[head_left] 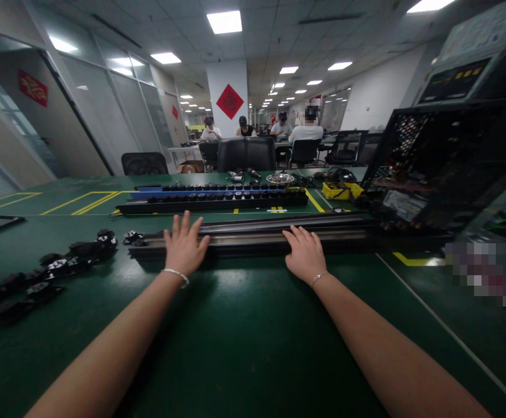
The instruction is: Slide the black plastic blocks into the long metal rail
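A long black metal rail lies crosswise in front of me, with a lighter strip along its channel. My left hand is over the rail's left part, palm down, fingers spread and holding nothing. On the rail farther right, my right hand rests with its fingers stretched out and also holds nothing. Whether either palm presses on the rail, I cannot tell. Just past the rail's left end sits a small black part. Behind is another long black rail with a row of small round parts, beside a blue rail.
Several black parts lie in a line on the green table at left. An open computer case stands at right under another device. A yellow item and a metal dish are farther back. People sit beyond.
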`<control>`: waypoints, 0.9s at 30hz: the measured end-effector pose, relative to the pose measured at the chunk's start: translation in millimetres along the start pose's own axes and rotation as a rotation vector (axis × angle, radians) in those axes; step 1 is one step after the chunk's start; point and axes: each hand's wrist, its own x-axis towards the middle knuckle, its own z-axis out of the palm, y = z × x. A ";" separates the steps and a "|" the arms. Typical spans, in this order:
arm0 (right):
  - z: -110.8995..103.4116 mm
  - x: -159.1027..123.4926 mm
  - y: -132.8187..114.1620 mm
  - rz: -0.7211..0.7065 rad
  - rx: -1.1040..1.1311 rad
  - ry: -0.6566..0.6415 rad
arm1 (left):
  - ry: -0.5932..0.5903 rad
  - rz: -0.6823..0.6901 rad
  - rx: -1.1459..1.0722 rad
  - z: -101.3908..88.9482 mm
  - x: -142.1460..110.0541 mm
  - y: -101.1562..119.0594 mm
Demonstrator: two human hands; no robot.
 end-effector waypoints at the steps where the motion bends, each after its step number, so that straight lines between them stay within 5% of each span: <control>1: 0.0 0.0 0.5 0.000 0.001 0.000 | -0.046 0.023 -0.019 8.1 -0.5 16.0; 6: 0.9 -1.3 0.6 -0.003 0.015 0.012 | -0.062 0.140 -0.106 35.5 -5.6 65.2; 12: -7.5 4.9 6.6 0.038 0.136 0.099 | 0.045 0.230 -0.065 37.0 -13.5 67.5; 16: -21.3 10.3 46.7 0.243 0.117 0.261 | 0.071 0.235 -0.064 37.7 -15.6 65.8; 20: -23.6 3.3 100.6 0.593 0.041 0.530 | 0.067 0.232 -0.073 39.0 -15.1 66.9; 23: -17.4 -2.3 123.0 0.790 0.110 0.530 | 0.058 0.229 -0.073 38.5 -14.8 67.0; 27: -11.9 -1.8 127.9 0.836 0.151 0.491 | 0.051 0.230 -0.068 37.0 -15.4 67.0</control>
